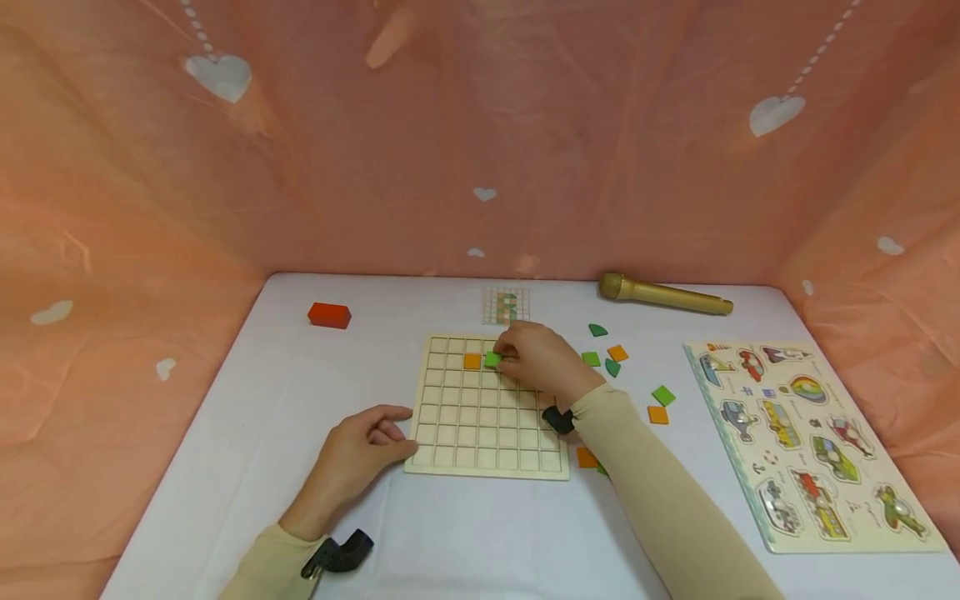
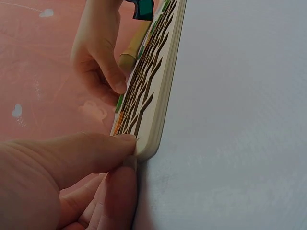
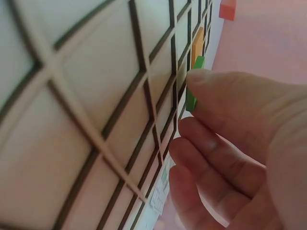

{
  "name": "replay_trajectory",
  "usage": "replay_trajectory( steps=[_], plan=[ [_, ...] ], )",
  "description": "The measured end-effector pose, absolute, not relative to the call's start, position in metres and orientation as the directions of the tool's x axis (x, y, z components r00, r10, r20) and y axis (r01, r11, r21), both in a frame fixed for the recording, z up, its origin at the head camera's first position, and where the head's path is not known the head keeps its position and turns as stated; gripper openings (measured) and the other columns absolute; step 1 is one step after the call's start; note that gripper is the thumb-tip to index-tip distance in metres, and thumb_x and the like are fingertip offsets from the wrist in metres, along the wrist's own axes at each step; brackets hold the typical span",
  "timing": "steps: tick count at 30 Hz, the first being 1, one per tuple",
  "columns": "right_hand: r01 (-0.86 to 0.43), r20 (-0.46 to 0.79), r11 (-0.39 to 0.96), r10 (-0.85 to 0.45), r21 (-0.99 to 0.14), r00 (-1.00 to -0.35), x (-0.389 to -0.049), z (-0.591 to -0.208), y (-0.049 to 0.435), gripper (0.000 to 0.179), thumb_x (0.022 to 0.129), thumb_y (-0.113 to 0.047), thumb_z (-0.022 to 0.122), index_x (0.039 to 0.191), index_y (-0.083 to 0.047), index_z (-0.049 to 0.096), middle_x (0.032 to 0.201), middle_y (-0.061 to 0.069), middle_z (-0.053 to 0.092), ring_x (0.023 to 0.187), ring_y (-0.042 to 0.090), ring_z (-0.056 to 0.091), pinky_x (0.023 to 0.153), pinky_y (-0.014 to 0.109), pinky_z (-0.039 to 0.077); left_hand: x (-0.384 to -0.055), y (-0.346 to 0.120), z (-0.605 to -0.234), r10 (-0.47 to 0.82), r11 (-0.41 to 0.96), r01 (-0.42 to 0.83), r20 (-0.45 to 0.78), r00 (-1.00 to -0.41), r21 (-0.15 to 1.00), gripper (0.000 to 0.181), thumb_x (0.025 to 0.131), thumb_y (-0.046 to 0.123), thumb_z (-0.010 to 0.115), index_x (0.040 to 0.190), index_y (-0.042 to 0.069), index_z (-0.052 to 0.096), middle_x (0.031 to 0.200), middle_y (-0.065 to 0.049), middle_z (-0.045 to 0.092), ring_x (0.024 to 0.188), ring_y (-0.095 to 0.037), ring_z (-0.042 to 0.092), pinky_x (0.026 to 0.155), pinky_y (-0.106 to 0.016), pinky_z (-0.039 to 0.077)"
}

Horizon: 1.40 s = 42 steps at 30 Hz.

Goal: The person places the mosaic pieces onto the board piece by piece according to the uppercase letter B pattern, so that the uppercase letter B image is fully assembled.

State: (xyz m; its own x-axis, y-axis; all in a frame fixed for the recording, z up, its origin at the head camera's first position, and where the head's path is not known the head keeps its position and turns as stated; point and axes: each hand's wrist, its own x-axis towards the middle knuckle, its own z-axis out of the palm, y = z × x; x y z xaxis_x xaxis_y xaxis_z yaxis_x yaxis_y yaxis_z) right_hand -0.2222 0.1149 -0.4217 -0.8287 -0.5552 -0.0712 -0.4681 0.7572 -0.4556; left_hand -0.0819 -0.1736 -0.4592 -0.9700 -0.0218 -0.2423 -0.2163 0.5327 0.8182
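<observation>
My right hand (image 1: 542, 358) is over the upper part of a wooden grid board (image 1: 456, 434), pinching a green square tile (image 3: 194, 91) between thumb and fingers. The tile stands tilted at the grid, beside an orange square tile (image 1: 472, 361) lying in a cell. At the board's lower left, my left hand (image 1: 362, 446) holds the edge near the corner, its thumb (image 2: 96, 152) at the rim and the other fingers curled below.
A small printed pattern card (image 1: 506, 306) lies behind the board. Several loose orange, green and dark green tiles (image 1: 617, 353) are scattered to the right. Farther out are a gold microphone (image 1: 667, 296), a vehicle puzzle board (image 1: 802, 442) and, at left, a red block (image 1: 328, 315).
</observation>
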Motion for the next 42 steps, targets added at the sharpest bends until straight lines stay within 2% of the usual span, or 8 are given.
replay_trajectory(
  steps=[4, 14, 34, 42],
  plan=[
    [-0.487, -0.067, 0.761, -0.565, -0.429, -0.823, -0.224, -0.423, 0.110, 0.024, 0.102, -0.023, 0.077, 0.122, -0.010, 0.079, 0.119, 0.005, 0.074, 0.108, 0.021, 0.067, 0.100, 0.042, 0.056, -0.082, -0.173, -0.460, -0.022, 0.534, -0.213, -0.239, -0.971, 0.818, 0.045, 0.087, 0.018, 0.090, 0.130, 0.012, 0.075, 0.091, -0.001, 0.073, 0.079, -0.013, 0.066, 0.073, -0.024, 0.049],
    [-0.458, -0.092, 0.766, -0.551, -0.451, -0.830, -0.224, -0.427, 0.108, 0.024, 0.101, -0.023, 0.078, 0.122, -0.011, 0.080, 0.115, 0.002, 0.072, 0.100, 0.018, 0.064, 0.095, 0.039, 0.056, -0.081, -0.173, -0.459, -0.026, 0.539, -0.210, -0.234, -0.972, 0.816, 0.045, 0.087, 0.016, 0.089, 0.130, 0.010, 0.075, 0.090, -0.001, 0.073, 0.078, -0.013, 0.066, 0.073, -0.024, 0.048],
    [-0.456, -0.101, 0.775, -0.546, -0.438, -0.832, -0.228, -0.425, 0.110, 0.027, 0.100, -0.025, 0.079, 0.123, -0.011, 0.080, 0.115, 0.002, 0.074, 0.104, 0.020, 0.066, 0.098, 0.041, 0.056, -0.084, -0.172, -0.458, -0.021, 0.526, -0.219, -0.245, -0.969, 0.822, 0.044, 0.088, 0.017, 0.089, 0.129, 0.011, 0.075, 0.091, -0.001, 0.073, 0.078, -0.014, 0.064, 0.071, -0.024, 0.049],
    [-0.360, -0.110, 0.799, -0.463, -0.482, -0.879, -0.234, -0.412, 0.140, 0.027, 0.104, -0.026, 0.073, 0.125, -0.011, 0.079, 0.121, 0.004, 0.075, 0.109, 0.023, 0.071, 0.101, 0.045, 0.057, -0.084, -0.173, -0.460, -0.027, 0.541, -0.224, -0.250, -0.968, 0.810, 0.044, 0.088, 0.018, 0.090, 0.129, 0.011, 0.075, 0.091, -0.001, 0.073, 0.078, -0.014, 0.065, 0.072, -0.024, 0.049]
  ],
)
